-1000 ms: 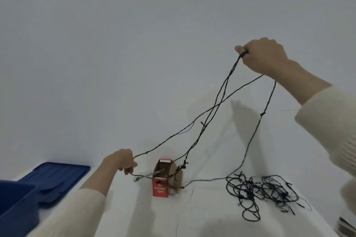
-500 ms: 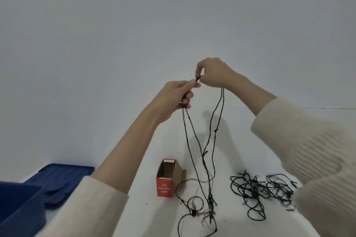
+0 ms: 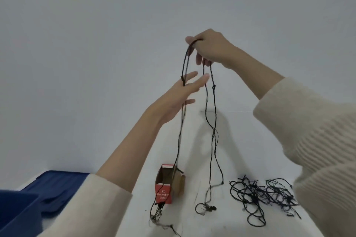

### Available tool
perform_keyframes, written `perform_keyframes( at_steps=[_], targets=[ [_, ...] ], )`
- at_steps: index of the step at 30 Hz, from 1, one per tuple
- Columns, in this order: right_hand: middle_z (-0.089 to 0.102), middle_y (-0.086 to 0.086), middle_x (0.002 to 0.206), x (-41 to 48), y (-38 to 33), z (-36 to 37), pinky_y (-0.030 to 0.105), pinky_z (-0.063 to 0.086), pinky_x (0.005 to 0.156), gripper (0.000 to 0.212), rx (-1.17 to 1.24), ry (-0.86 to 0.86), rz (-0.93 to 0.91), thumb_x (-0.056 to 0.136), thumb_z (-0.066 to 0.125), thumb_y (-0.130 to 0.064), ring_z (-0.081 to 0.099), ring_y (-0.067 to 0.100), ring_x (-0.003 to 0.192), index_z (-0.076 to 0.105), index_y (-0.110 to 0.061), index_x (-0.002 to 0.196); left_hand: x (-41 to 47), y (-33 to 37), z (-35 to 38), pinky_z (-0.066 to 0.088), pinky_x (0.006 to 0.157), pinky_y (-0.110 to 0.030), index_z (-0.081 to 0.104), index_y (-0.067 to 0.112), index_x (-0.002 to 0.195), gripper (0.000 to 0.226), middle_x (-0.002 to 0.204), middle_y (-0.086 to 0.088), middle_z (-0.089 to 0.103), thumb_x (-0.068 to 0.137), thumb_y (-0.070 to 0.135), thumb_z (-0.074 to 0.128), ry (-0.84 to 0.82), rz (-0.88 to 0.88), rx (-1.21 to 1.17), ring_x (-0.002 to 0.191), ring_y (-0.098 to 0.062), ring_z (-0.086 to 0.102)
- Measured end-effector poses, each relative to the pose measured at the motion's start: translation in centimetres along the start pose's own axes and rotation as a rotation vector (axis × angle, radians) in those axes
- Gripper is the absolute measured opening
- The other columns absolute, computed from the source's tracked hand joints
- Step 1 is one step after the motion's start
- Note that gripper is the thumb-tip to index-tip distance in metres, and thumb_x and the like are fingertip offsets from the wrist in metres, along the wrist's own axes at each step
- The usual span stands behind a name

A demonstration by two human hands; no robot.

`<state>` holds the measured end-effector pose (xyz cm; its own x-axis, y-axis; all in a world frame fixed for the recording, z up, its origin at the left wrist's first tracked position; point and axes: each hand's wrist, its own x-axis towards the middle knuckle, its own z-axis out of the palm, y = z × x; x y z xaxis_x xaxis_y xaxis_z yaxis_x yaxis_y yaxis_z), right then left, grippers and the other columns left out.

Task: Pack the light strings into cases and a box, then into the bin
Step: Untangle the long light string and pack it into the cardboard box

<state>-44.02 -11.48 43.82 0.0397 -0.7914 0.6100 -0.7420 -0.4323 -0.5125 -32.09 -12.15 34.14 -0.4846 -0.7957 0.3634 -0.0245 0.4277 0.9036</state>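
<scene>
right hand [image 3: 212,50] fingers [image 3: 198,59] pinch looped light string [image 3: 213,131] aloft; left hand [image 3: 179,98] fingers [image 3: 198,81] spread, brushing strands.

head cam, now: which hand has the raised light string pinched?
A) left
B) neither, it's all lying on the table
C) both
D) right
D: the right hand pinches the light string looped at its top, while the left hand is open with fingers spread beside the strands.

Right hand [image 3: 212,50] grips looped black light string [image 3: 213,132] high; left hand [image 3: 180,95] spread beside it. Open red-and-brown cardboard box [image 3: 165,188] on white counter [image 3: 221,223]; tangled black string pile [image 3: 264,196] at 3 o'clock.
</scene>
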Motion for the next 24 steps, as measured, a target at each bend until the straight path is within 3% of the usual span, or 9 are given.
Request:
perform_keyframes(
  at_steps=[2,4,5,7,10,15,18,21,24],
  targets=[
    [0.060,0.005,0.060,-0.1,-0.4,0.0,0.023,0.043,0.049,0.042,0.059,-0.021,0.014,0.098,0.038,-0.040,0.051,0.016,0.048,0.066,-0.013,0.083,0.0,-0.2,1.7,0.041,0.101,-0.036,0.041,0.019,0.135,0.055,0.107,0.006,0.067,0.087,0.039,0.059,-0.051,-0.015,-0.023,0.113,-0.010,0.057],
    [0.058,0.006,0.059,-0.2,-0.1,-0.5,0.021,0.043,0.048,0.046,0.161,-0.005,0.072,0.098,0.034,-0.042,0.049,0.017,0.046,0.065,-0.014,0.080,-0.4,-1.4,2.5,0.046,0.097,-0.042,0.057,0.012,0.114,0.028,0.070,0.005,0.066,0.091,0.029,0.057,-0.150,-0.054,-0.024,0.077,-0.014,0.066],
    [0.058,0.006,0.058,-0.3,0.5,-0.9,0.021,0.043,0.049,0.047,0.216,0.014,0.118,0.098,0.034,-0.042,0.049,0.017,0.045,0.065,-0.014,0.078,-0.7,-2.1,2.4,0.049,0.093,-0.041,0.061,0.010,0.100,0.019,0.054,0.006,0.055,0.093,0.026,0.055,-0.193,-0.089,-0.020,0.058,-0.013,0.059],
    [0.058,0.007,0.056,-0.7,2.2,-1.8,0.022,0.044,0.050,0.047,0.327,0.055,0.233,0.098,0.033,-0.042,0.049,0.017,0.045,0.063,-0.013,0.076,-1.3,-3.6,1.3,0.057,0.076,-0.032,0.061,0.010,0.085,0.022,0.046,0.009,0.035,0.095,0.027,0.052,-0.198,-0.180,0.019,0.041,-0.008,0.039],
    [0.058,0.007,0.058,-2.0,6.5,-2.5,0.022,0.046,0.049,0.043,0.465,0.126,0.432,0.098,0.034,-0.037,0.048,0.016,0.043,0.062,-0.010,0.078,-2.0,-5.1,-1.8,0.048,0.055,-0.022,0.058,0.012,0.074,0.026,0.046,0.010,0.027,0.092,0.031,0.056,-0.108,-0.282,0.148,0.039,-0.008,0.029],
    [0.052,0.008,0.065,-5.8,15.4,-0.6,0.015,0.046,0.037,0.043,0.730,0.228,0.781,0.097,0.030,-0.028,0.048,0.018,0.039,0.060,-0.011,0.072,-3.0,-5.4,-6.0,0.048,0.060,-0.026,0.046,0.014,0.056,0.035,0.048,0.003,0.034,0.086,0.022,0.062,-0.052,-0.378,0.324,0.044,-0.014,0.039],
    [0.049,0.009,0.065,-9.2,19.8,2.7,0.015,0.043,0.033,0.048,0.737,0.220,0.949,0.101,0.026,-0.031,0.043,0.020,0.048,0.057,-0.009,0.071,-3.0,-4.6,-6.8,0.040,0.053,-0.023,0.042,0.018,0.056,0.035,0.047,0.006,0.032,0.087,0.021,0.058,0.014,-0.360,0.136,0.042,-0.012,0.035],
    [0.050,0.007,0.061,-13.1,22.6,7.5,0.013,0.039,0.032,0.033,0.523,0.018,1.030,0.098,0.044,-0.025,0.043,0.014,0.034,0.059,-0.008,0.074,-2.4,-3.3,-6.4,0.039,0.048,-0.020,0.043,0.019,0.059,0.034,0.047,0.008,0.032,0.091,0.026,0.055,0.063,-0.278,-0.053,0.041,-0.009,0.032],
    [0.058,0.006,0.065,-16.2,23.4,12.1,0.018,0.043,0.041,0.014,0.369,-0.333,0.970,0.091,0.057,-0.018,0.049,0.012,0.040,0.061,-0.007,0.097,-1.6,-2.1,-5.1,0.040,0.047,-0.019,0.047,0.018,0.064,0.031,0.049,0.008,0.039,0.092,0.029,0.054,0.056,-0.246,0.081,0.043,-0.010,0.037]
  ],
)
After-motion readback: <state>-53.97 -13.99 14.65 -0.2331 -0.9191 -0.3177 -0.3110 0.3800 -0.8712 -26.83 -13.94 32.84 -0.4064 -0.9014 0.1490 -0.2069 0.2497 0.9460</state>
